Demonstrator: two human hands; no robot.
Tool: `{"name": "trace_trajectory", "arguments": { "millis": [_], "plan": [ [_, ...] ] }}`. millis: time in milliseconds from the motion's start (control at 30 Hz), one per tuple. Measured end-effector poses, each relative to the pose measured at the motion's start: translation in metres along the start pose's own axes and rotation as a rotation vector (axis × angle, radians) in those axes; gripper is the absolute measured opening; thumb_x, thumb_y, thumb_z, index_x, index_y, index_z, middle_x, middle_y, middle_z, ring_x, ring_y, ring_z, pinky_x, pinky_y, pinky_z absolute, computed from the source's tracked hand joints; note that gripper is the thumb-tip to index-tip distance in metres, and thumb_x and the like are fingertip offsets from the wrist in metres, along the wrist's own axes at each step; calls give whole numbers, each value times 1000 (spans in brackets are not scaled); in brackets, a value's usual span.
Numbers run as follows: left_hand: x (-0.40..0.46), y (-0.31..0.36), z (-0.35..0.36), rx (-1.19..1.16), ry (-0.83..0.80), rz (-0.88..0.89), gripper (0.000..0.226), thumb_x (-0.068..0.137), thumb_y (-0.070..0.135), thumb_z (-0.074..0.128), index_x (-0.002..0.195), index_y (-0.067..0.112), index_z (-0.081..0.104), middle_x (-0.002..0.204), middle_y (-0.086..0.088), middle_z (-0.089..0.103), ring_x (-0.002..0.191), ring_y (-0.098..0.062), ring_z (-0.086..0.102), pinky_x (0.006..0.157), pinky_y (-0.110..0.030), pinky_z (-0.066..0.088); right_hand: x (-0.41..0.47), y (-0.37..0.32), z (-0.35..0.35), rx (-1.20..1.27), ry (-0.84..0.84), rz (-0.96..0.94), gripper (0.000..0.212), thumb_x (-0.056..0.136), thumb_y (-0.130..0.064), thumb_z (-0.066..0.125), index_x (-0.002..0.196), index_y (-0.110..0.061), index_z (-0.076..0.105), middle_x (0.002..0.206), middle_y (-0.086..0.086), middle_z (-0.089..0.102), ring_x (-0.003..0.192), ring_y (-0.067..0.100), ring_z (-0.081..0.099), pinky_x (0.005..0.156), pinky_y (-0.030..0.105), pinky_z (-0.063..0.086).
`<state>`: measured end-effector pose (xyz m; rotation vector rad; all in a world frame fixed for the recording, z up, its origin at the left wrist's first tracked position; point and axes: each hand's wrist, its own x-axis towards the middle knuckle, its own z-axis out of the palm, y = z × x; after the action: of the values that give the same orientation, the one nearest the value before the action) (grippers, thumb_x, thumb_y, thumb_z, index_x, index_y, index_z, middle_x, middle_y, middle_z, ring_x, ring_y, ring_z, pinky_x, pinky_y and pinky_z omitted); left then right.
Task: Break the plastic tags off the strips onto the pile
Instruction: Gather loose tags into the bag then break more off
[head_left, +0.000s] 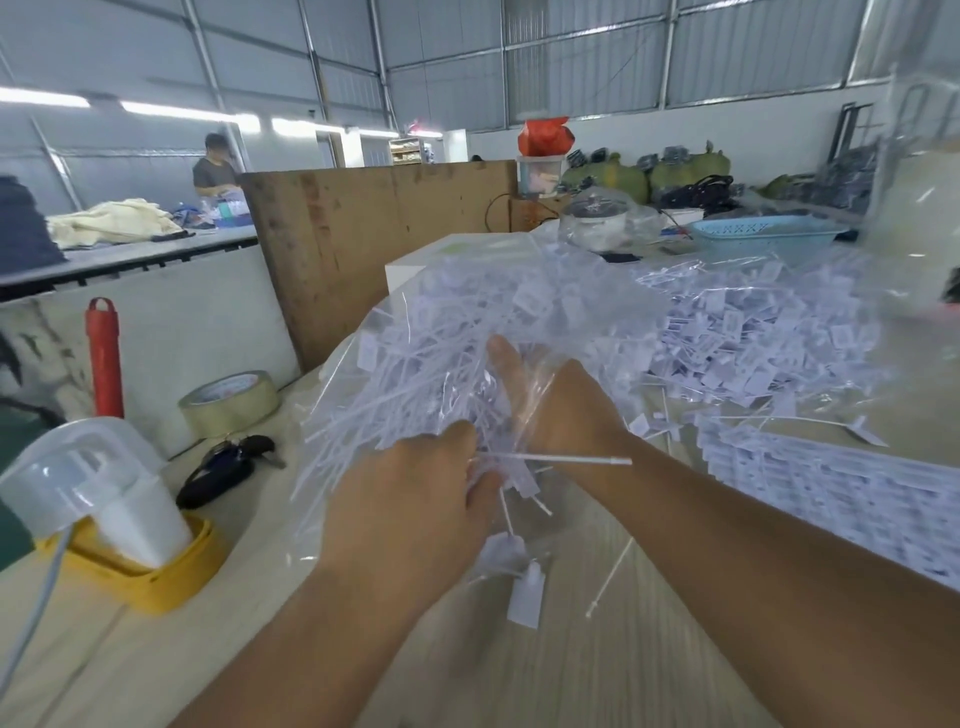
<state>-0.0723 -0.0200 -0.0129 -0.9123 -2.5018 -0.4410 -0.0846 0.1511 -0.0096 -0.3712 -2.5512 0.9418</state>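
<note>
Head view, workshop bench. Both hands work at a clear plastic bag stuffed with thin white stems, lying at centre and opening toward the near edge. The left hand has its fingers curled on the bag's near mouth, pinching film and a bunch of stems. The right hand reaches inside the bag, fingers extended and roughly straight under the film; whether they grip anything cannot be told. One stem juts from between the hands, its long axis running left to right. A few loose tags lie on the bench just near of the left hand.

The pile of broken-off tags lies far right of the hands, on a sheet of clear film. Unbroken strips lie flat at right, beside the right forearm, which makes the right hand the nearer one for fetching them.

Left of the bag: a roll of tape and a yellow tray holding a white appliance. A blue basket stands far right.
</note>
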Motion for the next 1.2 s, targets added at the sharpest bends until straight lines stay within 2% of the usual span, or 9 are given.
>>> {"name": "trace_trajectory", "arguments": {
  "millis": [67,267,367,433,600,700,867,1067,1200],
  "plan": [
    [13,0,6,81,-15,-20,32,93,40,47,69,27,30,58,8,41,48,-7,37,42,-23,24,-4,-2,-3,148,-16,-64,64,88,-69,32,53,-18,48,39,-10,48,41,1,50,59,29,40],
    [34,-13,22,170,-89,-149,17,93,23,45,80,28,35,61,7,35,55,-15,39,48,-26,28,-30,22,-27,56,-265,-171,46,93,-61,29,74,-27,55,69,-9,59,68,3,57,69,27,40],
    [32,-18,27,196,-136,-208,7,94,22,43,93,28,47,70,5,45,72,-24,55,57,-29,37,-38,40,-38,-9,-349,-166,26,101,-35,45,118,-24,61,79,3,67,68,14,63,66,37,48],
    [31,-19,29,220,-158,-219,13,94,23,43,103,26,51,81,2,55,82,-26,60,60,-29,39,-45,51,-46,1,-343,-147,40,98,-26,53,137,-36,48,87,8,69,67,15,64,68,35,53],
    [23,-8,20,213,-153,-191,11,90,31,44,88,24,36,69,6,43,62,-16,48,47,-25,31,-39,78,-78,-93,7,-71,24,88,-7,55,91,-28,67,85,-2,69,70,18,64,64,30,51],
    [15,5,14,204,-68,-114,18,87,38,43,85,25,30,70,7,40,54,-9,39,43,-25,24,-37,92,-75,-565,-195,-35,24,92,-21,51,113,-16,62,114,6,54,112,25,52,95,33,44],
    [8,28,13,163,99,95,32,84,56,43,95,26,41,81,9,39,73,-13,39,52,-27,29,-44,87,-60,-688,-276,-68,30,99,-31,36,106,-12,58,102,5,49,99,23,52,86,35,46],
    [4,16,37,201,-129,135,23,94,31,46,117,26,43,96,6,51,92,-16,56,63,-28,34,-48,72,-63,-642,-500,-104,16,92,-13,48,95,-3,61,97,8,55,88,23,60,77,38,51],
    [3,15,38,184,-88,124,44,87,52,47,122,25,43,115,4,49,104,-17,51,79,-29,43,-54,66,-72,-699,-506,-191,13,88,-11,51,93,-9,63,99,4,58,93,22,59,83,39,51]
  ]
}}
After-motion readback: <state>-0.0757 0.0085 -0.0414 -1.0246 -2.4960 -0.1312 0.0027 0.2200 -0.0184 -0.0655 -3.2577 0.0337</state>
